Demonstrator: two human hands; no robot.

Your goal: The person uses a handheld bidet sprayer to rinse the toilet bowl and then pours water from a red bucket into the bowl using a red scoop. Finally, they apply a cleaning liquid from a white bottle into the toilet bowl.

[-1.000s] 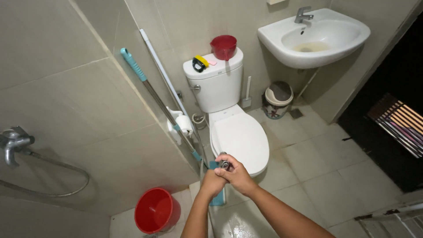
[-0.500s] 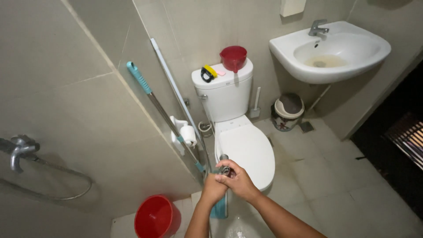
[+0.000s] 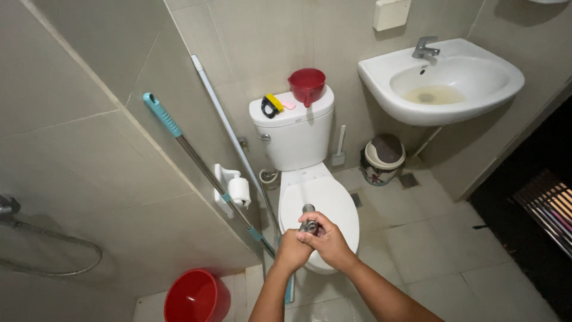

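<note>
My left hand (image 3: 292, 250) and my right hand (image 3: 328, 241) are clasped together around a metal spray nozzle (image 3: 308, 217), whose silver head pokes up between the fingers. They hover over the front of a white toilet (image 3: 319, 200) with its lid shut. The toilet's tank (image 3: 295, 134) carries a red scoop (image 3: 307, 85), a yellow and black object (image 3: 273, 105) and a small pink item (image 3: 288, 105).
Two long-handled tools lean on the left wall: one with a teal grip (image 3: 179, 143), one white pole (image 3: 223, 122). A toilet paper holder (image 3: 232, 191), a red bucket (image 3: 196, 296), a white sink (image 3: 441, 80), a small lidded bin (image 3: 382, 158) and a toilet brush (image 3: 339, 146) surround the toilet.
The view has shifted, so the toilet and sink sit further right and lower. Both hands stay closed on the nozzle above the toilet lid.
</note>
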